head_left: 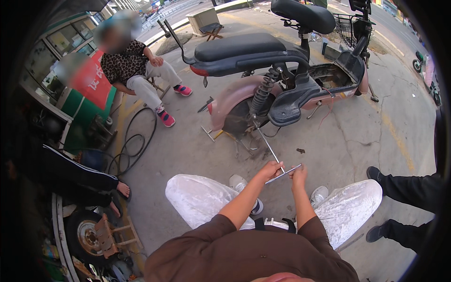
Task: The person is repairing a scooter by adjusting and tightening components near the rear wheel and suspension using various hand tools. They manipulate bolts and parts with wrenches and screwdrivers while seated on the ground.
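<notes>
Both my hands are on a T-handle socket wrench (269, 146) with a long metal shaft. My left hand (271, 171) is closed round the crossbar where it meets the shaft. My right hand (298, 175) pinches the bar's other end. The shaft slants up and away to the lower end of a black coil shock absorber (266, 92) on an electric scooter (244, 57). Whether the socket sits on a bolt there is too small to tell. Below the seat is a dusty pink rear fender (230, 99), with the dark rear wheel area partly hidden behind it.
Another T-handle tool (207, 133) lies on the ground beneath the scooter's rear. A black hose (136, 145) coils at left, near a seated person (127, 70). A loose wheel (87, 235) and a small folding stool (110, 235) are lower left. Another person's dark-trousered legs (408, 192) stand at right.
</notes>
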`<state>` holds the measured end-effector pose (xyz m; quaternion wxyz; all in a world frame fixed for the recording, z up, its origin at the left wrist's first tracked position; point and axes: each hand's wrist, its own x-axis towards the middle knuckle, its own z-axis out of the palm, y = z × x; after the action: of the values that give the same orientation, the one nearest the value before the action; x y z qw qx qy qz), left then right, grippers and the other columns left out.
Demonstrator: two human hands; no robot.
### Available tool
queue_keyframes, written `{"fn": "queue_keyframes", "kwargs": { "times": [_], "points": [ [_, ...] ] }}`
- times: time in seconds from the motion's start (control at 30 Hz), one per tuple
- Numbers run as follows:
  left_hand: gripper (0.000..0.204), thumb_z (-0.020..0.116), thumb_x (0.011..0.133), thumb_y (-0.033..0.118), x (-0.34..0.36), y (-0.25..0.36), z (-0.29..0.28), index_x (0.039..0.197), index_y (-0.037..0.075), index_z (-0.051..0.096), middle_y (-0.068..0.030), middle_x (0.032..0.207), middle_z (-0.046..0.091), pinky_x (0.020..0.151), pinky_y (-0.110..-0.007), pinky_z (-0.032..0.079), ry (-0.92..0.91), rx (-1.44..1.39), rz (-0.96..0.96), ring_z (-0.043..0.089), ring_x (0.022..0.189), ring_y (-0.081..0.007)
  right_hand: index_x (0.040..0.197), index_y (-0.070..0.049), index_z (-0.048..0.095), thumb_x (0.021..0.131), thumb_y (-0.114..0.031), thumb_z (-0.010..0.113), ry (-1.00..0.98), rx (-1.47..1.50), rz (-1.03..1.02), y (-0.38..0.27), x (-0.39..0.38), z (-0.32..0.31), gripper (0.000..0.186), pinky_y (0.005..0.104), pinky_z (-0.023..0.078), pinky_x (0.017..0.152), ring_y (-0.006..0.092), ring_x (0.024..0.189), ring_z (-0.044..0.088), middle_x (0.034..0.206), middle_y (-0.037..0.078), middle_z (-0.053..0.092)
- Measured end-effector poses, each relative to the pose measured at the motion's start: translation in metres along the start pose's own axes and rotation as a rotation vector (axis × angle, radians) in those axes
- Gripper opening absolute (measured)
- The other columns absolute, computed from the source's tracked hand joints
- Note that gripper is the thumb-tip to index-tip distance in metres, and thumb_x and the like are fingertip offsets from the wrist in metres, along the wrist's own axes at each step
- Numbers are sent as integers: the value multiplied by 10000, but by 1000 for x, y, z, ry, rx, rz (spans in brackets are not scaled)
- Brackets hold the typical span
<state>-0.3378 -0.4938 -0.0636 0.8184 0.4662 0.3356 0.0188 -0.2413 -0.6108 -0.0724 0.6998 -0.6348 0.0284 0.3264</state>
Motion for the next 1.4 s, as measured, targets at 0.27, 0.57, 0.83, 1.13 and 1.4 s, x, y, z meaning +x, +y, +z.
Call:
{"fn": "queue_keyframes", "kwargs": {
  "times": [0.27,0.57,0.83,1.13,1.4],
  "points": [
    [239,513,940,238,5,9,-7,877,15,569,-7,553,470,457,-250,330,-53,-67,-64,409,472,-99,1189,14,433,827,34,413,-143,-384,-586,-24,-51,9,363,292,481,649,210,710,583,950,144,592],
    [203,517,937,208,7,17,-36,938,10,562,-60,774,603,490,-240,396,-172,-169,-11,486,540,-94,1032,15,547,714,31,512,-770,-897,-997,16,-81,19,320,434,435,859,374,984,518,1043,189,541],
    [198,492,949,211,9,15,-25,960,18,534,-87,794,621,454,-229,405,-140,-214,31,518,525,-102,1249,78,401,754,12,473,-305,-963,-592,90,10,-21,504,398,478,784,354,896,565,1115,245,523],
    [202,468,957,212,11,8,-35,990,18,516,-73,767,614,439,-234,417,-34,-173,20,521,500,-110,1217,36,457,808,67,367,-266,-484,-363,-17,-39,7,419,307,488,583,197,666,608,1092,185,586],
    [222,463,959,232,12,13,-42,993,23,530,-64,786,616,440,-245,411,17,-77,34,510,512,-98,1169,-50,524,767,41,466,-632,-905,-860,-10,-100,29,416,410,490,725,349,863,588,1133,146,548]
  ]
}}
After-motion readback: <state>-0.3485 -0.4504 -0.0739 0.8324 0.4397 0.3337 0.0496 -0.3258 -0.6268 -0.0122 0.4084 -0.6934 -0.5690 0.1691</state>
